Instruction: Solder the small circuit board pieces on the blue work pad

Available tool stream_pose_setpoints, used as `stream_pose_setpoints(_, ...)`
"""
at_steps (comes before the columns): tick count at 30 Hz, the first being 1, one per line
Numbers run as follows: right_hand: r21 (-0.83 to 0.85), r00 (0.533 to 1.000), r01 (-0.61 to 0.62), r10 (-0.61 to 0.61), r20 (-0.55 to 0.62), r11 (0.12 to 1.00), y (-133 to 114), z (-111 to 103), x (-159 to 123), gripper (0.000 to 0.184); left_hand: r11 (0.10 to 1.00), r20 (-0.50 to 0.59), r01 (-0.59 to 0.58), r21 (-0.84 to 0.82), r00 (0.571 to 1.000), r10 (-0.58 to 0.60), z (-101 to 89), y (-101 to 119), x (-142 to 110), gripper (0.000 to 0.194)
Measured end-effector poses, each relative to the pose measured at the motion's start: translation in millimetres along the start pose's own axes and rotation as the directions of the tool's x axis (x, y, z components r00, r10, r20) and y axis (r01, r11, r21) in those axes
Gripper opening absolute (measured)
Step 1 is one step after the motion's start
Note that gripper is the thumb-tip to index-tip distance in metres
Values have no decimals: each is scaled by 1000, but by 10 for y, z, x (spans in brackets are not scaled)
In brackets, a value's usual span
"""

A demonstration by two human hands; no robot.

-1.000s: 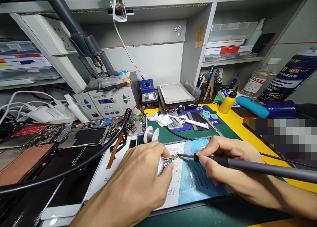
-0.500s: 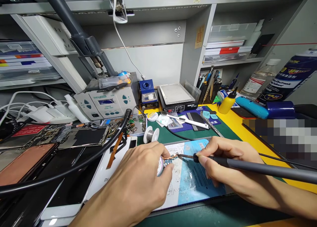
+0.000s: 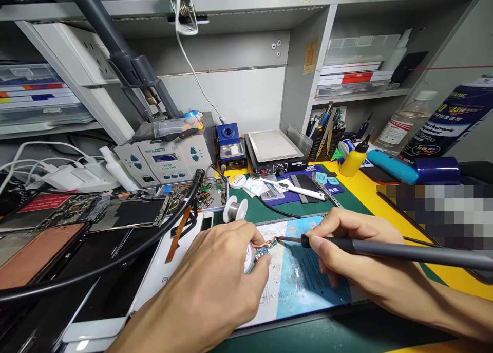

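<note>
My left hand is closed, pinching a small blue circuit board with a copper-coloured strip between thumb and fingers. Part of a round, pale-lidded object shows under those fingers, mostly hidden. In a pen-like grip, my right hand holds a soldering iron, its thin tip meeting or nearly meeting the board's right end. I cannot tell whether they touch. Beneath both hands lies a white and light-blue printed sheet. A spool of solder wire stands just beyond my left hand.
Phones and phone parts crowd the left, crossed by a thick black hose. Behind are a grey rework station, a blue iron stand and a heating plate. A yellow bottle stands at right.
The soldering iron's handle has tilted up slightly at its rear end, and my right hand has shifted a little with it. My left hand and the board are nearly unmoved.
</note>
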State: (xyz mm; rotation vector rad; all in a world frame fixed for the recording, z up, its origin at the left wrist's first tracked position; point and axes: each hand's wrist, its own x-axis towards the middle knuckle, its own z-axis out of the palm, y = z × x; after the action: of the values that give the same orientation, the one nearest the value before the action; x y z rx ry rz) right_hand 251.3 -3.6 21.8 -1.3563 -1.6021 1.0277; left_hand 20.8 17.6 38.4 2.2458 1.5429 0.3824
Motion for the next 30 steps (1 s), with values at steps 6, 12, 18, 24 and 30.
stream_pose_setpoints(6, 12, 1000, -24, 24, 16, 1000, 31, 3, 14, 16, 1000, -4, -6, 5, 1000, 6, 0, -15, 6, 14)
stream_pose_setpoints(12, -4, 999, -38, 38, 31, 999, 45, 3, 3, 20, 1000, 13, 1, 10, 1000, -1, -5, -12, -6, 14)
stream_pose_setpoints(18, -26, 999, -22, 23, 36, 999, 30, -7, 2, 20, 1000, 27, -1, 15, 1000, 1, -23, 2, 10, 13)
stream_pose_setpoints(24, -51, 1000, -4, 5, 22, 999, 19, -8, 1, 21, 1000, 30, 9, 24, 1000, -10, -26, 13, 7, 15)
stream_pose_setpoints(30, -51, 1000, -23, 24, 20, 998, 13, -1, 19, 20, 1000, 21, -1, 3, 1000, 1, -26, 4, -1, 11)
